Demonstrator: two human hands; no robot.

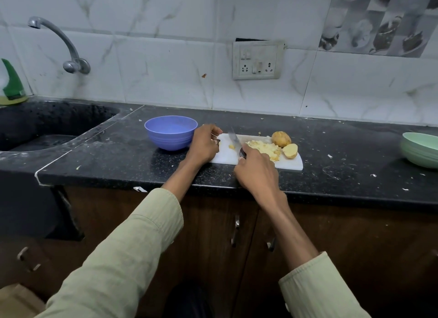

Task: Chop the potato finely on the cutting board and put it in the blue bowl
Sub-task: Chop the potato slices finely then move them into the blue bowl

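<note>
Sink [47, 128]: sunk into the far-left end of the black countertop [331, 151], with a tap [59, 40] on the wall above it.
Blue bowl [170, 132]: upright near the counter's back edge, just beside the left short end of the cutting board [227, 155]; nothing shows inside it.
Left hand [203, 144]: rests at the board's left end, between bowl and blade, fingers curled over that edge; what, if anything, they pinch I cannot tell.
Small potato bit [231, 147]: lies alone on the board, just left of the blade and right of the left hand.
Knife [234, 139]: blade points away toward the wall, leaning slightly left, so its long axis runs across the board's width.
Right hand [257, 173]: fingers wrapped round the knife handle, at the board's near edge.
Chopped pile [265, 149]: pale pieces heaped right of the blade, middle of the board.
Potato pieces [281, 138]: one skin-on piece at the far right edge, and a cut half [290, 150] just nearer, both touching or almost touching the pile.
Green bowl [420, 149]: well apart, at the counter's right end.
Key relation: the uncut pieces lie right of the knife, nearer the right hand; the bowl lies left, nearer the left hand, so I judge more chopping comes before sweeping pieces leftward along the board's length.
</note>
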